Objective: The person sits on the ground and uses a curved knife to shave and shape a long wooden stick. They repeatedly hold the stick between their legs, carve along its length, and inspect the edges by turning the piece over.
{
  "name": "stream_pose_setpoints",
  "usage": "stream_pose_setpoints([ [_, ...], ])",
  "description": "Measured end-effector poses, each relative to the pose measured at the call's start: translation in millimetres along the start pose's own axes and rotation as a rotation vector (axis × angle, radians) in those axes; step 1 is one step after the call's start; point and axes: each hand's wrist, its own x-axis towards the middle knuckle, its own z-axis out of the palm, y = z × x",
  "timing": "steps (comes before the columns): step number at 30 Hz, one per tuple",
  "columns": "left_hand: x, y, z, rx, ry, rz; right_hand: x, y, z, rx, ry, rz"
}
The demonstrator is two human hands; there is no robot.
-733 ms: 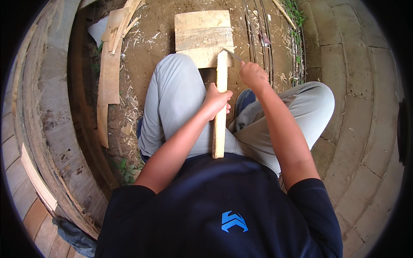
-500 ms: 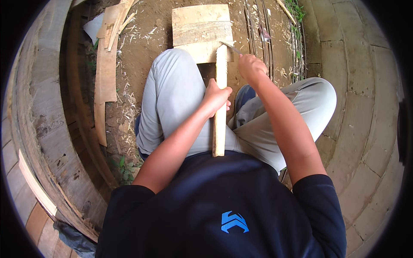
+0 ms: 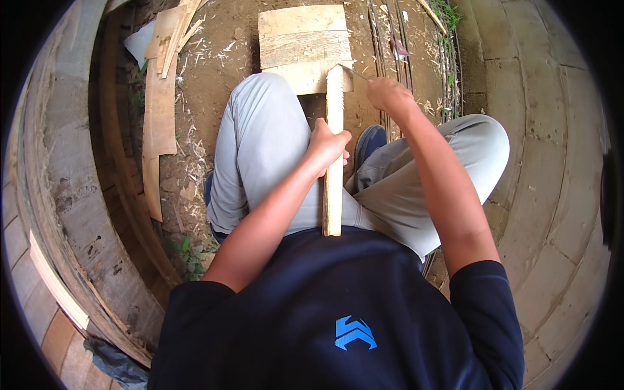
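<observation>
A long pale strip of wood [image 3: 334, 107] runs from my waist out to a low wooden block [image 3: 303, 36] and rests on its near edge. My left hand [image 3: 329, 144] is wrapped round the middle of the strip. Closed on the right of the strip's far end is my right hand [image 3: 389, 95], gripping a knife [image 3: 355, 71]. Its thin blade points left toward the tip of the strip; the handle is hidden in my fist. Rough, splintered fibres show along the strip's upper right side.
My bent knees [image 3: 268, 123] flank the strip. Wood shavings lie scattered over the brown dirt [image 3: 221, 39]. Loose boards [image 3: 160, 110] are on the left, beside a thick timber beam [image 3: 81, 195]. Paving blocks [image 3: 530, 123] cover the right side, with dark rods [image 3: 390, 39] before them.
My right hand has shifted to the right with the knife, drawing the blade back a little across the strip's end. My left hand and the strip have barely moved.
</observation>
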Motion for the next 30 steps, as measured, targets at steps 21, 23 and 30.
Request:
stream_pose_setpoints([
  [21, -2, 1, 2, 0.098, 0.031, 0.018, -11, -39, 59, -0.178, 0.311, 0.176],
  [23, -2, 2, 2, 0.084, 0.018, 0.004, -7, -40, 53, -0.075, 0.264, 0.197],
  [30, -4, -1, 4, 0.068, 0.017, 0.006, -27, -18, 13, -0.088, 0.144, 0.063],
])
